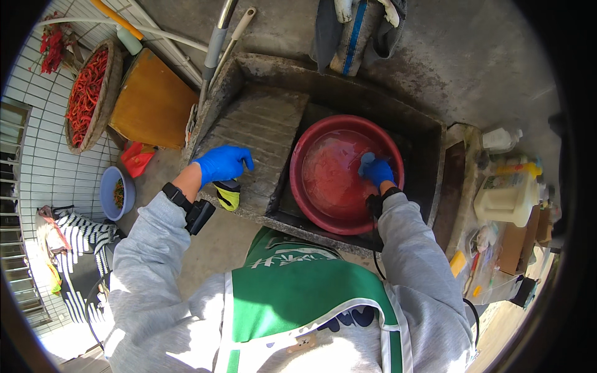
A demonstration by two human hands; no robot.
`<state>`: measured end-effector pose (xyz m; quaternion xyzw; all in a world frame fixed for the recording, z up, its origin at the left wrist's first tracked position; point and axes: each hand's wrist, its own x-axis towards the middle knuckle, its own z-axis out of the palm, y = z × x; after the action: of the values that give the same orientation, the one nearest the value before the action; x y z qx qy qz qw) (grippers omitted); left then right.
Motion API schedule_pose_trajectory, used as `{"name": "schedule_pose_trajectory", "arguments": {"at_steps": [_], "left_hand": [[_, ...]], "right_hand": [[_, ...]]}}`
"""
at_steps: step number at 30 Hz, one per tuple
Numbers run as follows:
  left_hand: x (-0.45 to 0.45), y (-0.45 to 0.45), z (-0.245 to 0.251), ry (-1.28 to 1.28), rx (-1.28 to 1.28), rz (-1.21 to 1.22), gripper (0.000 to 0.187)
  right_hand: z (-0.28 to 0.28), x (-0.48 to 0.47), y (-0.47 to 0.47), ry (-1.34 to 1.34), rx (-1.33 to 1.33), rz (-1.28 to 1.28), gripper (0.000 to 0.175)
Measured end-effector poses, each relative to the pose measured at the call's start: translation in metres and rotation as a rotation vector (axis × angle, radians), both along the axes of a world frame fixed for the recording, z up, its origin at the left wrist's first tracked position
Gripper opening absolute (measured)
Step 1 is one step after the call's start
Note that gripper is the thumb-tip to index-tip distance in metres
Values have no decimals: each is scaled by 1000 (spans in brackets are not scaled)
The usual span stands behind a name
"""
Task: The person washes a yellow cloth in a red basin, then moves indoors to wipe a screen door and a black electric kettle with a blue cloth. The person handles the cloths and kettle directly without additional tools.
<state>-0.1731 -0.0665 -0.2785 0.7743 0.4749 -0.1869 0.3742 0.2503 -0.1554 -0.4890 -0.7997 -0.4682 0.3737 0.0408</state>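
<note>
My left hand, in a blue rubber glove, is over the ridged stone washboard with its fingers bent downward. A yellow and black item shows just below it at the sink's front edge; the palm is hidden, so a grip on it cannot be told. To the right, a red plastic basin of cloudy water sits in the stone sink. My right hand, also blue-gloved, dips into the basin's right side. A paler blue patch lies at its fingertips, either submerged fingers or something held.
Two poles lean at the sink's back left corner. A sack with a blue stripe lies behind the sink. Plastic jugs stand at the right. Left are a basket of red chillies, a wooden board and a pale blue bowl.
</note>
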Motion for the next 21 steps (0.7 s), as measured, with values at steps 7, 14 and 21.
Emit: {"name": "schedule_pose_trajectory", "arguments": {"at_steps": [7,14,21], "left_hand": [[1,8,-16,54,-118,-130,31],[1,10,-35,-90,129,-218,37],[-4,8,-27,-93,38,-135,49]], "right_hand": [[-48,-94,-3,-155,127,481,44],[-23,-28,-3,137,105,53,42],[-28,-83,-20,533,-117,197,30]]}}
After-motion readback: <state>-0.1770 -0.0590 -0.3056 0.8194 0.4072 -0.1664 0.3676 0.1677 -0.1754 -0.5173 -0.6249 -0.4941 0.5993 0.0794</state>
